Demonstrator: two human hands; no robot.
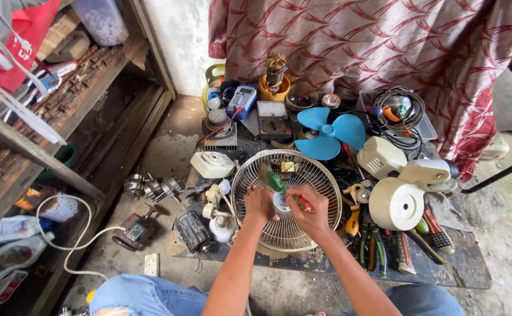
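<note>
- The fingers (pixel 302 198) of the right hand (pixel 310 209) are clamped around a screwdriver (pixel 285 191) with a green and red handle, its green end slanting up and to the left over the middle of the fan guard (pixel 283 199).
- The fingers (pixel 263 198) of the left hand (pixel 260 206) are curled together and press on the wires of the guard just left of its hub; whether they pinch anything cannot be told.
- The round wire fan guard lies flat on a dark mat (pixel 443 257) on the floor, near the person and between the two forearms.
- A blue fan blade (pixel 326 133) lies just beyond the guard, on its far right.
- A cream fan motor housing (pixel 399 202) sits to the right of the guard, with pliers and screwdrivers (pixel 384 243) near it.
- A small white vented cover (pixel 212 164) lies to the left of the guard.
- Two meters (pixel 256 108) sit at the far side of the mat, in front of a red patterned cloth (pixel 384 47).
- A wooden shelf (pixel 45 152) with bottles stands at the left.
</note>
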